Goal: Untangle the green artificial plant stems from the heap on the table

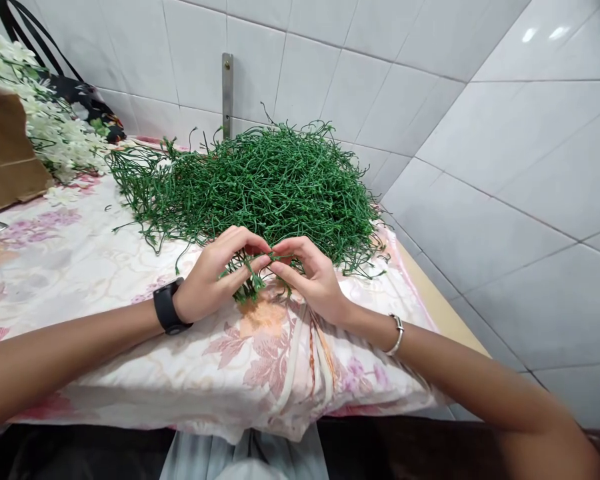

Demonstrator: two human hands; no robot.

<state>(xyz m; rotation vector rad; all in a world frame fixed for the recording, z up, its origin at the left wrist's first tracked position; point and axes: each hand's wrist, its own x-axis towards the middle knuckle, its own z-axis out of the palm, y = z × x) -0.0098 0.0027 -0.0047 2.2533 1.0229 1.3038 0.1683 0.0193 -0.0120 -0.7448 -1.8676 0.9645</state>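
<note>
A big heap of thin green artificial stems [280, 180] lies on the floral cloth in front of me. At its near edge, my left hand [225, 270] is closed, thumb and fingertips pinching a green plastic stem [272, 255]. More green pieces hang below the left palm, partly hidden by the fingers. My right hand [313, 273] meets it from the other side, its thumb and index finger closed on the same stem. The fingertips of both hands almost touch. A black watch sits on the left wrist, a silvery bracelet on the right.
White artificial flowers [55, 127] and a brown cardboard piece [10, 153] are at the far left, with a dark bag [87, 100] behind. The floral cloth [145, 360] covers the table. White tiled walls [320, 73] rise behind and to the right; a metal bracket [227, 93] is fixed there.
</note>
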